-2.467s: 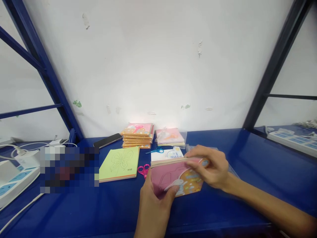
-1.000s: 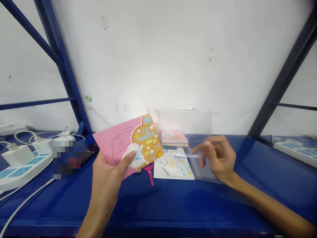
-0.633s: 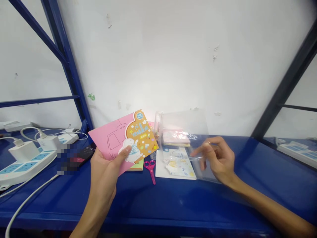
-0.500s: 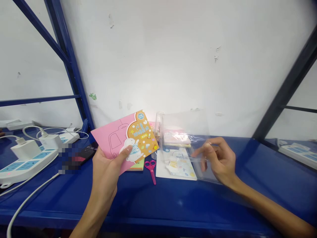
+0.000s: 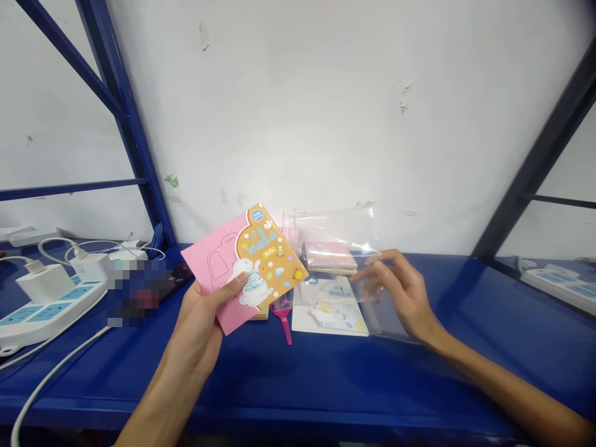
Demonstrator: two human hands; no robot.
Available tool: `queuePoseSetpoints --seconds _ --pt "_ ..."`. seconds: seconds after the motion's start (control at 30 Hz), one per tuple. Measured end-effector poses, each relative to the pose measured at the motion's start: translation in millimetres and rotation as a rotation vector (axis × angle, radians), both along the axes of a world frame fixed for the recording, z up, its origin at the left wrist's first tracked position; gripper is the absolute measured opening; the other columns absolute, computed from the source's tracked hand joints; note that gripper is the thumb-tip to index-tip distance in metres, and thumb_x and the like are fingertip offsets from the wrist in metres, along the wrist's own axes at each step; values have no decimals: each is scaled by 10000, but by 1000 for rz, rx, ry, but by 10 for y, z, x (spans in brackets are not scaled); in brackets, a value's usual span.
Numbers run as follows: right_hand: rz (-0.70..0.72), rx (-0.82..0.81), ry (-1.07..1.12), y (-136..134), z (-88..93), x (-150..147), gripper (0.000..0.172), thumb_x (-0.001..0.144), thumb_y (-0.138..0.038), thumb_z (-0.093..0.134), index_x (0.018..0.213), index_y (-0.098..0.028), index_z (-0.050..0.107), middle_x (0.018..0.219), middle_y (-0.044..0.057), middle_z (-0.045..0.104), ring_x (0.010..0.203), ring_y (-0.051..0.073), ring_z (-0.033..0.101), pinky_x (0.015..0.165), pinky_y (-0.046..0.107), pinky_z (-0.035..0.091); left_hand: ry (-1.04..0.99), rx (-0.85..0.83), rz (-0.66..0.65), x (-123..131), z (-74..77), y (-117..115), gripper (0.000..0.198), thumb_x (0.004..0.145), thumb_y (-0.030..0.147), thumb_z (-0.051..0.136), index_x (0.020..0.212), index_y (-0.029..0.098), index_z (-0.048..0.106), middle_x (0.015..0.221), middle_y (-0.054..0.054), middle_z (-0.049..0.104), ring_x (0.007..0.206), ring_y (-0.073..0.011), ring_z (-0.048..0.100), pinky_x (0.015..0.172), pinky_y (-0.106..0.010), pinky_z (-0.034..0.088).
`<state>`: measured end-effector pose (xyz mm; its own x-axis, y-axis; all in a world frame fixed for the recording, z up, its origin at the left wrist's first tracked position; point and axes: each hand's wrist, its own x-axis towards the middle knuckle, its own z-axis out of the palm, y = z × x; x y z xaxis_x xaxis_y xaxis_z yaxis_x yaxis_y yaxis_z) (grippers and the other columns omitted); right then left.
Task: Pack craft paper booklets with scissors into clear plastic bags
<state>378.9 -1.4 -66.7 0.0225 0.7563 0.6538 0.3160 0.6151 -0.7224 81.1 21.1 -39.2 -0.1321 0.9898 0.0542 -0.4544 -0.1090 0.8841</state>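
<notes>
Because the left hand [image 5: 198,320] grips it with the thumb across the front, the pink craft booklet [image 5: 249,261] is raised above the blue steel shelf [image 5: 298,385] — the right hand [image 5: 400,298] holds a clear plastic bag [image 5: 330,230] up in a narrow pinch, it seems.

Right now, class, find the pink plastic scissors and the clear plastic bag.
Pink plastic scissors [image 5: 286,329], head view, on the closed blades.
Clear plastic bag [image 5: 335,225], head view, on its upper part.
</notes>
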Motion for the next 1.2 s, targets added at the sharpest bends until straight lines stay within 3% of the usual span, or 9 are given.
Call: queuePoseSetpoints --seconds 0.27,0.43,0.7,0.93,1.2 --pt "100 -144 -16 26 -21 -50 224 1018 -417 559 1144 -233 541 885 49 780 492 126 660 444 246 485 88 5 -51 -38 -2 -32 752 637 158 915 1337 167 641 1201 -152 764 979 -332 769 735 -354 684" --pt "52 -109 23 27 -13 -76 223 1027 -423 541 1152 -241 508 853 51 785 480 133 659 431 244 471 153 38 -25 -44 12 -49 843 610 203 938 1382 180 600 1188 -147 769 974 -331 770 750 -366 679" --pt "62 -82 -14 4 -13 -103 225 1039 -429 513 1169 -248 478 860 52 788 490 140 668 446 258 494 213 53 -11 -73 58 -66 838 596 232 945 1363 179 613 1168 -143 776 1021 -340 755 785 -374 667" --pt "68 -96 -26 14 -26 -99 255 1041 -441 503 1197 -244 459 900 69 790 502 149 674 432 267 483 265 110 38 -101 7 -33 822 609 261 941 1357 192 606 1224 -139 755 1042 -343 748 794 -387 662" --pt "55 -66 -25 19 -58 -94 222 1045 -417 505 1191 -256 461 883 51 791 500 151 685 438 268 492 249 46 -22 -103 37 -51 827 618 256 936 1371 191 599 1228 -155 752 1086 -358 733 838 -412 650"
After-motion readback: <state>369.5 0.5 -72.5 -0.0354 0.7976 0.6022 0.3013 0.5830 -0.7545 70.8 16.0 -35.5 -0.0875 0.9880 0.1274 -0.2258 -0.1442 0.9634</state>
